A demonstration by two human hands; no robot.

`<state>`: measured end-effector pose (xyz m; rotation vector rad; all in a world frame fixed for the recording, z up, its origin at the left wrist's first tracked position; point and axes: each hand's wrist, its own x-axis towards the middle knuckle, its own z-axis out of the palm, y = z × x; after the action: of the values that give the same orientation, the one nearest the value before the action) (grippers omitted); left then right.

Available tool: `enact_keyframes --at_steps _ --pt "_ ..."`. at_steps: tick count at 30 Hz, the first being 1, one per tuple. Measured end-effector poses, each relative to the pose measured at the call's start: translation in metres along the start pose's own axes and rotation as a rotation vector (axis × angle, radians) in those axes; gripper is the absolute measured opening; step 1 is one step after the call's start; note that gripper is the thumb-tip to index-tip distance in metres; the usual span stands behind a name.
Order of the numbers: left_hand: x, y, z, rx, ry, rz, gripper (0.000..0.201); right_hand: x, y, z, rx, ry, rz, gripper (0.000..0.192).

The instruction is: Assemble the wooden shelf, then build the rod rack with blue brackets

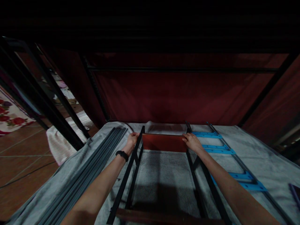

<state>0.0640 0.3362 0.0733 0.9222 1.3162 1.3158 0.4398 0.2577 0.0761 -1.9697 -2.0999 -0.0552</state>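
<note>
A reddish-brown wooden board [164, 142] stands on edge between the two black metal side frames [128, 175] at their far end. My left hand [131, 141], with a black band on the wrist, is at the outer side of the left frame, beside the board's end. Its fingers are pressed together, and what they pinch is hidden. My right hand [193, 142] is closed over the board's right end, where it meets the right frame, with fingertips on the upper edge. Nearest me, a second dark wooden board [168, 217] spans the frames, partly out of view.
Several grey metal bars [91, 175] lie to the left on the grey cloth [264, 153]. Blue brackets on dark rails [217, 149] lie to the right. Black posts [93, 84] and dark red fabric [173, 97] enclose the space; a dark beam [150, 34] crosses overhead.
</note>
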Motion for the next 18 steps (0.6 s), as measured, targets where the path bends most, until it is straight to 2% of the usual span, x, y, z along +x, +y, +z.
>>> enact_keyframes --at_steps 8,15,18 --pt "0.0007 0.0006 -0.0008 0.095 0.008 -0.001 0.026 0.0001 0.0008 0.0006 -0.012 0.009 -0.007 0.037" --pt "0.0025 0.0000 0.0019 0.123 0.005 0.053 0.011 0.0012 0.0030 0.0041 -0.024 0.017 -0.011 0.039" --pt "0.0011 0.0007 0.0002 0.143 0.000 0.041 0.016 0.0010 0.0032 0.0045 -0.022 0.021 -0.010 0.039"
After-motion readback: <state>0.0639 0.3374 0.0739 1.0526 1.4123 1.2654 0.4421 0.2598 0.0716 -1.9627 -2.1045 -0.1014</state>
